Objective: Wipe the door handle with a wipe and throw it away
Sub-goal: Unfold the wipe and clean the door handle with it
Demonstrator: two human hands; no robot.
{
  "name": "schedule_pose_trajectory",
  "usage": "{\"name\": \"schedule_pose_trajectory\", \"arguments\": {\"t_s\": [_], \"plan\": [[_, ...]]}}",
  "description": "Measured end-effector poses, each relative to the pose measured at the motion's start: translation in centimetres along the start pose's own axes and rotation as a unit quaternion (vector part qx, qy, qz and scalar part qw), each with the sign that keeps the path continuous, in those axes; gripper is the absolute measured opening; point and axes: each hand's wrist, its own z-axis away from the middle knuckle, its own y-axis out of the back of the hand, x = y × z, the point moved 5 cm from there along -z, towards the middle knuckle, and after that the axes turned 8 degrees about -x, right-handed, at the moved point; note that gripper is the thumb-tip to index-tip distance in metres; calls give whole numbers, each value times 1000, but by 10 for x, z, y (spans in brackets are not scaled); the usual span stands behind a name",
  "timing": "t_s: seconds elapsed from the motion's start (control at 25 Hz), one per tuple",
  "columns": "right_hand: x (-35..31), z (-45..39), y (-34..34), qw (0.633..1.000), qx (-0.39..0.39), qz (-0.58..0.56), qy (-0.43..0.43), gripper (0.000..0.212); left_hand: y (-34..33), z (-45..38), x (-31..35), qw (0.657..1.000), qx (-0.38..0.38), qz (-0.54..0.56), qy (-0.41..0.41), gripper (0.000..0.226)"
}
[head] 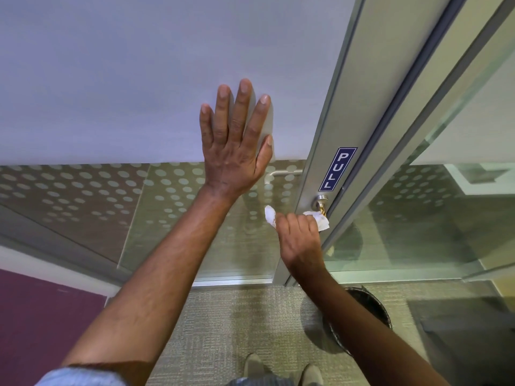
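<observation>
— Two hands up: left hand (235, 140) spread flat on the door (111, 79), holding nothing.

— And the right hand (299, 236)?

— Fisted round the wipe (320, 220) on the handle (321, 203). Limp, light stuff; I'd bunch it. Bin (367, 302) sits below.

The single head-worn camera looks forward and steeply down from close before the glass door (139, 79), taking in both forearms and the carpet (237, 316).
</observation>
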Motion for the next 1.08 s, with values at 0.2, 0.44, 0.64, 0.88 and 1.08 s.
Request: {"name": "schedule_pose_trajectory", "arguments": {"t_s": [0.2,0.44,0.64,0.88,1.08], "plan": [[-8,-19,19,995,70,43,49,38,-9,2,2,999,43,-12,-18,74],[-5,-69,13,922,-367,-88,-82,71,-10,3,3,998,42,-27,-27,76],[-13,-40,19,974,-191,-60,-102,56,-8,3,2,999,30,-18,-11,68],[-5,4,-2,1000,-1,-27,-15,18,-11,6,-1,999,27,-29,-4,65],[-21,-21,13,993,-105,25,-56,29,-11,2,2,998,41,-37,-9,67]]}}
